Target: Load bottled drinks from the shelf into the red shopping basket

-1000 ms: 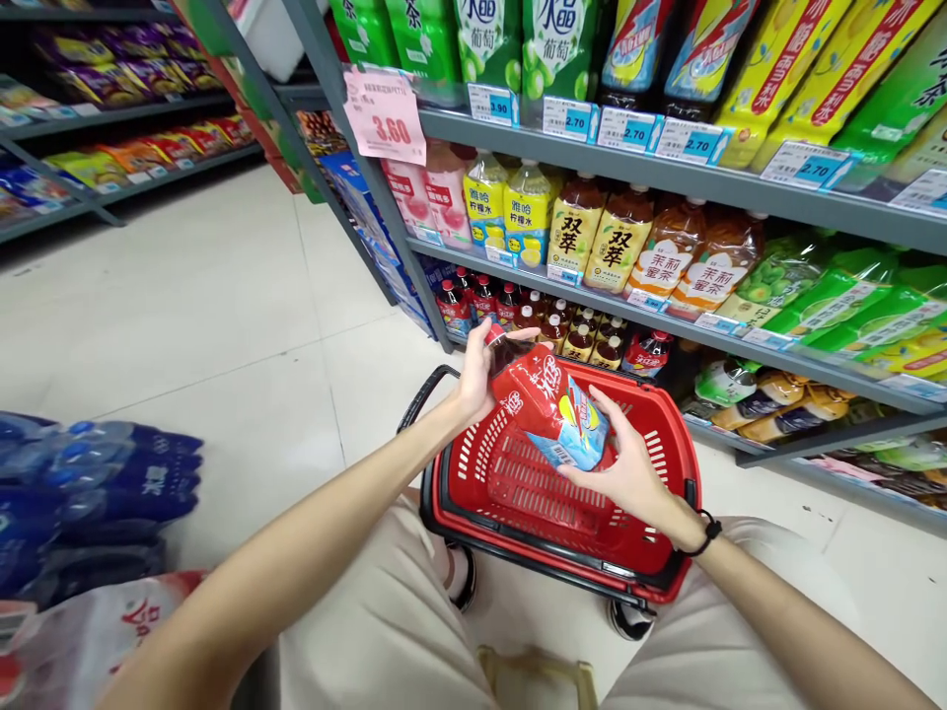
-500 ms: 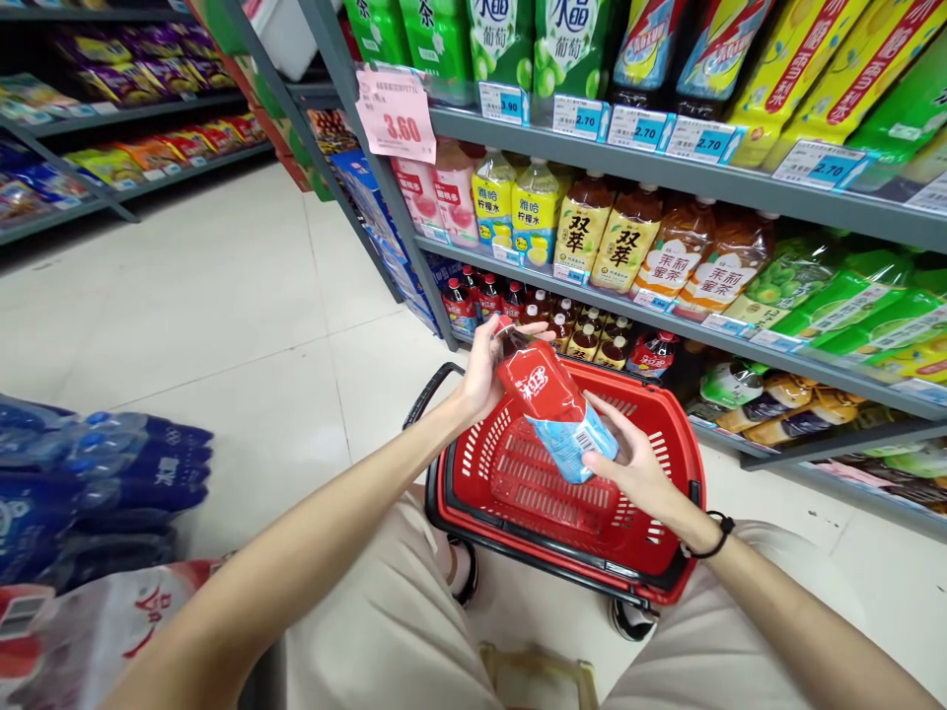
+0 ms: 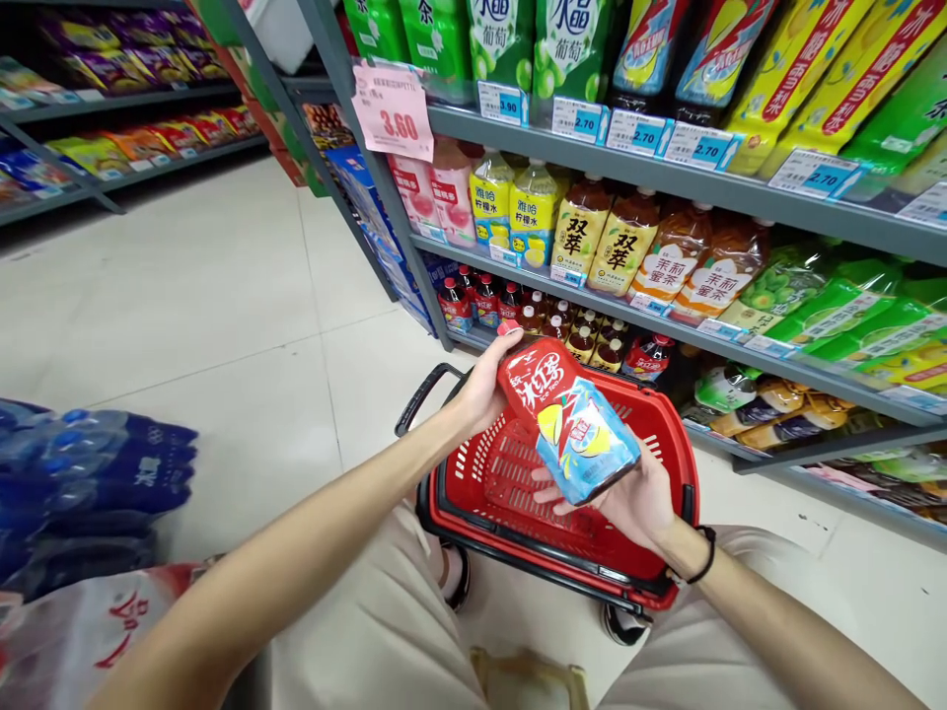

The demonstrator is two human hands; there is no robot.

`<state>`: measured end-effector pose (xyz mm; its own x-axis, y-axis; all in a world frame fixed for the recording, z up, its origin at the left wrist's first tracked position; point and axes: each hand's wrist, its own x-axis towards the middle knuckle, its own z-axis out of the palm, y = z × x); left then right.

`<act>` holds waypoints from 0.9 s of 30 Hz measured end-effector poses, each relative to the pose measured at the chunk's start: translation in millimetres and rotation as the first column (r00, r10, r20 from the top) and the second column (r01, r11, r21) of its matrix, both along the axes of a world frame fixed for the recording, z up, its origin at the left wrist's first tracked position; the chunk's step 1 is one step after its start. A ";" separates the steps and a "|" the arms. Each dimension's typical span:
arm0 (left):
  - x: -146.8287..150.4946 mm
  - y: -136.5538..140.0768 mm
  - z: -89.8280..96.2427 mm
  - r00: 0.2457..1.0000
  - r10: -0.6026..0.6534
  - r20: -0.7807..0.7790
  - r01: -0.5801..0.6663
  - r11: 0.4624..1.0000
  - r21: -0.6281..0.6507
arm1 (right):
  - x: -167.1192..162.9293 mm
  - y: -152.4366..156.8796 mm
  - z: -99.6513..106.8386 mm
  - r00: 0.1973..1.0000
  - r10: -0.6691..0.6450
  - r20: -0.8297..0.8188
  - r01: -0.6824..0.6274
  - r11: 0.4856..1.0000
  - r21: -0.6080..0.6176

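A bottle of iced tea (image 3: 566, 414) is tilted over the basket, its red and blue label front turned up to me. My left hand (image 3: 488, 380) grips it around the neck, just below the red cap (image 3: 508, 327). At the lower end, my right hand (image 3: 636, 503) cradles the base from beneath, with several fingertips showing past the bottle's near side. Under both hands stands a red shopping basket (image 3: 685, 444) with slotted walls and black handles, on the floor between my legs. The bottle hides part of the basket's inside.
Ahead, a grey shelf rack (image 3: 666, 168) holds several rows of drinks, with red-capped bottles (image 3: 455, 304) low down. A pink price sign (image 3: 392, 110) hangs at its corner. Blue-wrapped water packs (image 3: 148, 463) stand at my left. Tiled floor (image 3: 222, 296) runs toward snack shelves (image 3: 133, 148).
The bottle has been turned about its length, so the barcode side gave way to the front label. My right hand has shifted from the bottle's side to beneath its base.
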<state>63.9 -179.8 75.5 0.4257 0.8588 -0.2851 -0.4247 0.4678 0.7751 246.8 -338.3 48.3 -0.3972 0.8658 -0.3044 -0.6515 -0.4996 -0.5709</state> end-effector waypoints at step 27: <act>-10.4 -11.2 8.3 0.999 -0.037 -0.017 0.040 0.960 0.278 | -15.3 11.8 -68.3 0.990 0.096 -0.106 -0.099 0.995 -0.029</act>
<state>53.5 -191.0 83.8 0.4579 0.8880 -0.0429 -0.4006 0.2492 0.8817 231.4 -326.5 -20.0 -0.5105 0.8110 -0.2857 -0.6539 -0.5819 -0.4836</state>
